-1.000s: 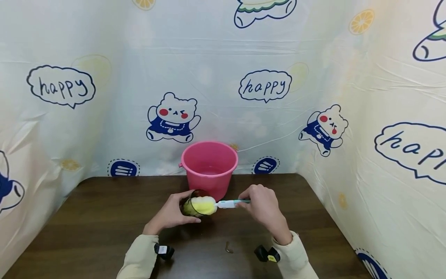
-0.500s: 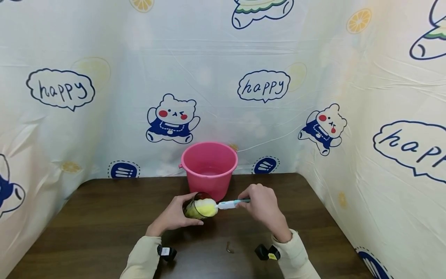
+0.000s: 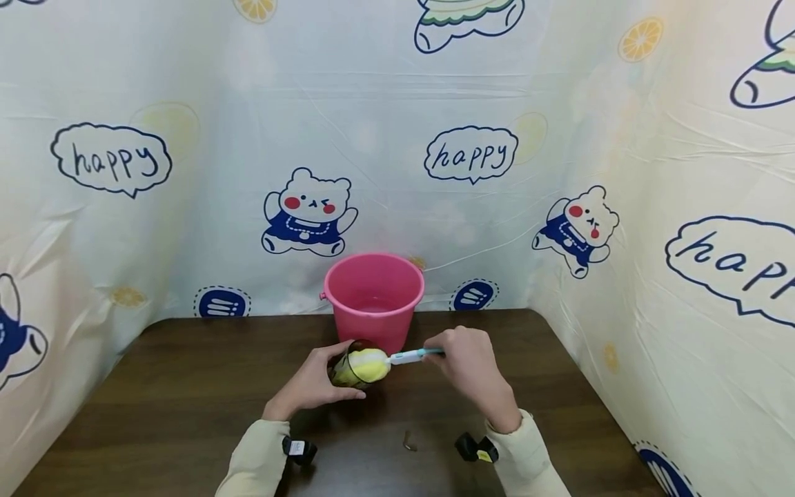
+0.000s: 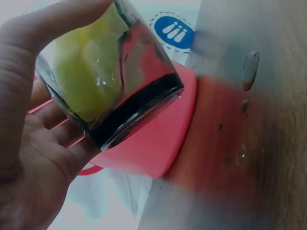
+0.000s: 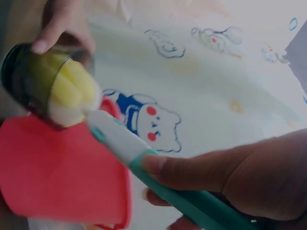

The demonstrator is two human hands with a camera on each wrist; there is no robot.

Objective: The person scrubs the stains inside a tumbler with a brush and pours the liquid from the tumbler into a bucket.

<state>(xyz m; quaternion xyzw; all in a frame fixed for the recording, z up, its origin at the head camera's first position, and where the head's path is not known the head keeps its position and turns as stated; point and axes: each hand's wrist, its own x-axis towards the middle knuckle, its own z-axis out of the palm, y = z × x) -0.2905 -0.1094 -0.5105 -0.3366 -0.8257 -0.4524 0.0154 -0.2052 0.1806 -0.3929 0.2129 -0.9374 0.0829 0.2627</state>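
My left hand point(image 3: 310, 383) grips a dark transparent glass point(image 4: 139, 103), tilted with its mouth toward the right, in front of the bucket. Inside the glass sits the yellow and white sponge head point(image 3: 369, 364) of a cup brush, part of it standing out past the rim. The brush's white and teal handle point(image 5: 129, 143) is held by my right hand point(image 3: 468, 366), thumb and fingers around the teal part. Through the glass wall in the left wrist view, the sponge presses yellow against the side. Fingers behind the glass are partly hidden.
Just behind the glass stands a pink bucket point(image 3: 375, 314) on the dark wooden table point(image 3: 186, 386). Water drops point(image 4: 249, 72) lie on the tabletop below the glass. A small brown mark or bit point(image 3: 408, 440) is near the front. A printed curtain point(image 3: 385, 90) encloses the back and sides.
The glass and left hand have shifted slightly right. The sponge head has turned a little in the glass mouth, and the brush handle tilts slightly more upward to the right. Both grips stay the same.
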